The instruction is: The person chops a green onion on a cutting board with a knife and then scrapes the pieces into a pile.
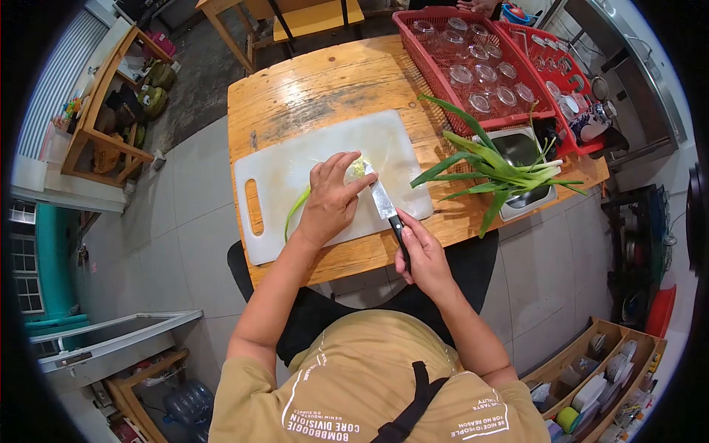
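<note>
My right hand [422,255] is wrapped round the black handle of a kitchen knife [383,201]. The blade points up and away, its tip by the chopped green bits [360,165] on a white cutting board [273,170]. My left hand [332,198] is over the board with fingers apart, one digit reaching to the blade near its tip. A long green onion leaf [297,209] shows left of that hand; its other end is hidden beneath the hand. To the right lies a bunch of green onions [495,166], across a metal container [521,148].
The wooden table [325,74] carries a red crate [413,59] of upturned glasses at the back right. A second red basket [572,81] of glasses and cups stands beside it. Another person's hand [476,6] shows behind the crate. A wooden shelf [111,140] stands left.
</note>
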`<state>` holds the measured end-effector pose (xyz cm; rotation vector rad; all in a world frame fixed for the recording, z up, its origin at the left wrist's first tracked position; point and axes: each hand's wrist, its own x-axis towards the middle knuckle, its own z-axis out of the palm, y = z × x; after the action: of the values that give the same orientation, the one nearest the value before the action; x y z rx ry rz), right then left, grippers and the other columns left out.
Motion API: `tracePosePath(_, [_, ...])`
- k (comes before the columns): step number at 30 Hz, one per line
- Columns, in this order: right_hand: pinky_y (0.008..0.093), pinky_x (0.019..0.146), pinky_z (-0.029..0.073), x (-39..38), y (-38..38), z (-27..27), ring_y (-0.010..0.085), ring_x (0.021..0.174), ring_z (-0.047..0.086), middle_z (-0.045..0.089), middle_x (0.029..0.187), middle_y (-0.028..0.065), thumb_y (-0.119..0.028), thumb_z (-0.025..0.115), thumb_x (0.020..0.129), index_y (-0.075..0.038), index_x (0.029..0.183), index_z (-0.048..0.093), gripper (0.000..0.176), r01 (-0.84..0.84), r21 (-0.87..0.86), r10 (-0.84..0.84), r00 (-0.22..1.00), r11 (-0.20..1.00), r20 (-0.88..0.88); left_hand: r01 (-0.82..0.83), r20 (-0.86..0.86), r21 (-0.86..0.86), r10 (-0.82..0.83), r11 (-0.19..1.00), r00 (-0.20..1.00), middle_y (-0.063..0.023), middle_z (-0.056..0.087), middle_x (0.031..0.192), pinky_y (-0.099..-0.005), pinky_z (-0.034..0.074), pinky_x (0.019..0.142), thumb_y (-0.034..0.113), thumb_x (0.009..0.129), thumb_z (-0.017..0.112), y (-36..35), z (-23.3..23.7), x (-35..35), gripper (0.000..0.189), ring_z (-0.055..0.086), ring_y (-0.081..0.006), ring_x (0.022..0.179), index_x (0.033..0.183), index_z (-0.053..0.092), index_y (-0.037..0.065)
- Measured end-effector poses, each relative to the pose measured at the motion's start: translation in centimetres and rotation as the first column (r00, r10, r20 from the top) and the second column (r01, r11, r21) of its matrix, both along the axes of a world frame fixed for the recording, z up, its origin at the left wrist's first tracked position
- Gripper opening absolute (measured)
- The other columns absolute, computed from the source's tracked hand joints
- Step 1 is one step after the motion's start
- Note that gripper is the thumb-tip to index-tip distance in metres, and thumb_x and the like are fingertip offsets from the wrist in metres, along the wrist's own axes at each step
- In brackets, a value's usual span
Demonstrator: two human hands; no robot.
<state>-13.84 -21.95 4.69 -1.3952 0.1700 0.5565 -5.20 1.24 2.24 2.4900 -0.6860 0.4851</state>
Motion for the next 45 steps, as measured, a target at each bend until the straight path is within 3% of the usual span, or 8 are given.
tracePosePath(7, [0.0245,0.046,0.039,0.0,-0.2,-0.1,0.0062,0.048,0.045,0.058,0.066,-0.0010,-0.031,0.046,0.120,-0.014,0.167,0.046,0.050,0.000,-0.025,-0.001,1.000,1.000,-0.021,-0.159,0.022,0.098,0.158,0.982,0.987,-0.0138,0.056,0.154,-0.0522,0.036,0.118,0.000,0.085,0.069,0.6,-0.9,1.0,0.052,0.049,-0.0327,0.148,0.132,0.077,0.021])
tracePosePath(16, [0.0247,0.046,0.039,0.2,0.1,0.2,0.0066,0.049,0.045,0.056,0.065,-0.0012,-0.030,0.046,0.120,-0.013,0.166,0.047,0.049,0.021,-0.021,-0.021,1.000,1.000,-0.018,0.063,-0.004,0.077,-0.063,0.995,0.998,-0.0138,0.058,0.154,-0.0536,0.036,0.119,-0.003,0.082,0.070,0.2,0.2,-0.6,0.053,0.049,-0.0344,0.148,0.130,0.079,0.019])
tracePosePath(22, [0.0244,0.046,0.039,0.1,-0.1,0.4,0.0065,0.048,0.045,0.057,0.065,-0.0008,-0.030,0.046,0.120,-0.013,0.166,0.047,0.049,0.019,-0.013,-0.019,0.999,1.000,-0.028,-0.130,0.037,0.114,0.126,0.985,0.991,-0.0119,0.058,0.152,-0.0512,0.037,0.116,0.001,0.086,0.073,0.4,-0.6,0.9,0.043,0.050,-0.0323,0.145,0.125,0.079,0.016])
tracePosePath(27, [0.0243,0.044,0.037,0.1,-0.5,0.3,0.0064,0.047,0.044,0.058,0.065,-0.0006,-0.030,0.046,0.120,-0.013,0.166,0.047,0.049,0.029,0.018,-0.028,0.998,0.999,-0.050,-0.130,0.069,-0.050,0.133,0.990,0.989,-0.0054,0.071,0.109,-0.0434,0.044,0.100,0.009,0.090,0.080,0.6,-0.9,1.0,0.021,0.066,-0.0258,0.111,0.110,0.076,0.010])
tracePosePath(30, [0.0242,0.044,0.037,0.2,-0.2,0.4,0.0063,0.047,0.045,0.058,0.065,-0.0006,-0.030,0.047,0.120,-0.014,0.166,0.047,0.049,0.036,0.024,-0.034,0.998,0.999,-0.057,-0.134,0.035,-0.039,0.135,0.990,0.990,-0.0056,0.072,0.102,-0.0428,0.046,0.097,0.008,0.087,0.083,0.5,-0.8,1.0,0.021,0.067,-0.0254,0.102,0.105,0.074,0.009])
tracePosePath(34, [0.0239,0.044,0.037,0.3,-0.2,-0.1,0.0062,0.047,0.045,0.058,0.065,-0.0009,-0.030,0.047,0.120,-0.014,0.166,0.047,0.049,0.037,0.029,-0.035,0.998,0.999,-0.048,-0.168,-0.049,-0.032,0.166,0.985,0.985,-0.0060,0.071,0.103,-0.0430,0.046,0.097,0.004,0.088,0.080,0.3,-0.1,1.2,0.014,0.066,-0.0261,0.102,0.099,0.073,0.009])
tracePosePath(42, [0.0241,0.046,0.038,0.2,0.0,-0.1,0.0065,0.048,0.045,0.058,0.066,-0.0009,-0.028,0.048,0.120,-0.013,0.166,0.047,0.048,0.013,-0.004,-0.013,0.999,1.000,-0.042,-0.004,0.034,-0.002,0.004,1.000,0.999,-0.0079,0.069,0.128,-0.0477,0.039,0.115,-0.005,0.082,0.070,0.0,0.6,0.7,0.046,0.060,-0.0297,0.130,0.121,0.080,0.018])
tracePosePath(45, [0.0241,0.048,0.040,0.1,0.0,0.3,0.0063,0.050,0.046,0.058,0.066,-0.0015,-0.029,0.048,0.120,-0.013,0.166,0.047,0.048,0.007,-0.027,-0.008,1.000,1.000,-0.026,-0.079,0.074,0.067,0.074,0.995,0.994,-0.0080,0.069,0.128,-0.0486,0.039,0.115,-0.005,0.084,0.070,-0.2,0.2,0.7,0.045,0.059,-0.0303,0.131,0.124,0.079,0.015])
